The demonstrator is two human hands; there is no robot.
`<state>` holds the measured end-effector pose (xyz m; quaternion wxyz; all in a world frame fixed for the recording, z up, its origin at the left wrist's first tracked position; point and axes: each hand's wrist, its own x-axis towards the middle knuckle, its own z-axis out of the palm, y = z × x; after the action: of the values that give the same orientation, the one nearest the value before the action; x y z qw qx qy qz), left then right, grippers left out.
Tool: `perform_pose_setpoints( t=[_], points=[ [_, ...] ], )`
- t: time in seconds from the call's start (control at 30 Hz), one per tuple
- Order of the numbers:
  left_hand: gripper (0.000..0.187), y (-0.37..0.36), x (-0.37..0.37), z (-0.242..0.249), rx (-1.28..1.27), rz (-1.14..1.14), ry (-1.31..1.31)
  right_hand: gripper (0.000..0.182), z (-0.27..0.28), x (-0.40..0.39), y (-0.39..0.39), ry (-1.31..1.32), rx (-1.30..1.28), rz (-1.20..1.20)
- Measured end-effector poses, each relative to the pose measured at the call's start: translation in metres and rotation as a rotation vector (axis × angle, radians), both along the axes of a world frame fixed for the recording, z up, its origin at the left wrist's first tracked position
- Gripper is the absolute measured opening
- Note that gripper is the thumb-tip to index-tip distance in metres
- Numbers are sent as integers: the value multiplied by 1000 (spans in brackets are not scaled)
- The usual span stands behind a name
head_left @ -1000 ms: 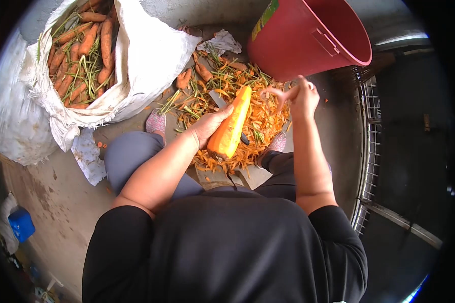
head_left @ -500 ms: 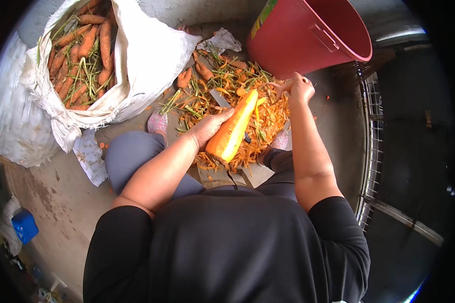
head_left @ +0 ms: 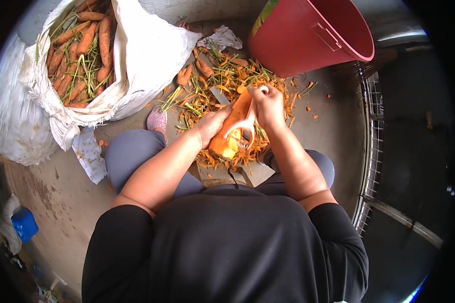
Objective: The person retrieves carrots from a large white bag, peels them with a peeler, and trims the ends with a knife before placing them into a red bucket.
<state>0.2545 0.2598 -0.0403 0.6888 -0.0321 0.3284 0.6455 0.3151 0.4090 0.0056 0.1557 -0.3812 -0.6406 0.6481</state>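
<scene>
My left hand (head_left: 212, 125) is closed round the left side of a thick carrot (head_left: 224, 147), which slants between my knees with its blunt end towards me. Its surface is partly bright orange-yellow and partly darker orange. My right hand (head_left: 269, 107) grips the handle of a pale Y-shaped peeler (head_left: 248, 124). The peeler's head lies over the carrot near the blunt end; the blade's exact contact is hard to make out. Beneath both hands spreads a heap of orange peelings (head_left: 275, 83) mixed with green stems. A flat grey blade (head_left: 218, 95) lies on the heap, partly hidden.
An open white sack (head_left: 154, 50) full of carrots (head_left: 87, 40) and stems stands at the left. A red bucket (head_left: 293, 40) is beyond the heap. Whole carrots (head_left: 203, 68) lie beside the peelings. A metal grille (head_left: 371, 141) runs along the right; a blue container (head_left: 24, 223) sits far left.
My right hand has come in from beside the bucket towards me, bringing the peeler onto the carrot. The carrot's upward face now looks darker orange. My left hand has stayed nearly in place.
</scene>
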Motion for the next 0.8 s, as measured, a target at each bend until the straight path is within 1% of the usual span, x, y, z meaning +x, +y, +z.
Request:
perform_pose_setpoints(
  t=[0.07,0.13,0.2,0.27,0.3,0.4,0.47,0.53,0.6,0.63,0.67,0.7,0.8],
  points=[
    [40,-2,-3,-3,-81,-68,30,18,-7,-15,24,-75,-5,-141],
    [41,-1,4,1,-73,-25,43,20,-36,-29,73,-50,153,-334],
    [42,-1,8,6,-51,-30,47,17,-23,-29,104,-160,386,-449],
    [42,0,2,11,-5,-73,55,21,-39,-18,137,-151,305,-532],
    [44,2,0,11,0,-25,-26,19,-38,-13,136,-57,225,-589],
    [42,-1,-10,3,58,-19,-204,18,-3,3,83,190,3,-431],
    [41,0,-9,3,76,3,-202,16,13,14,36,252,-186,-334],
    [40,2,-6,0,64,56,-226,18,34,26,-8,216,-311,-206],
    [38,4,-3,13,54,102,-247,19,32,29,-28,325,-273,-130],
    [37,5,-2,19,48,125,-253,19,33,26,-28,262,-256,-150],
    [37,5,-1,22,42,149,-259,19,28,22,-23,238,-217,-197],
    [37,1,-1,12,70,85,-230,19,17,16,-13,214,-178,-244],
    [38,-4,-3,18,101,18,-243,18,-16,4,40,216,-123,-397]
  ],
)
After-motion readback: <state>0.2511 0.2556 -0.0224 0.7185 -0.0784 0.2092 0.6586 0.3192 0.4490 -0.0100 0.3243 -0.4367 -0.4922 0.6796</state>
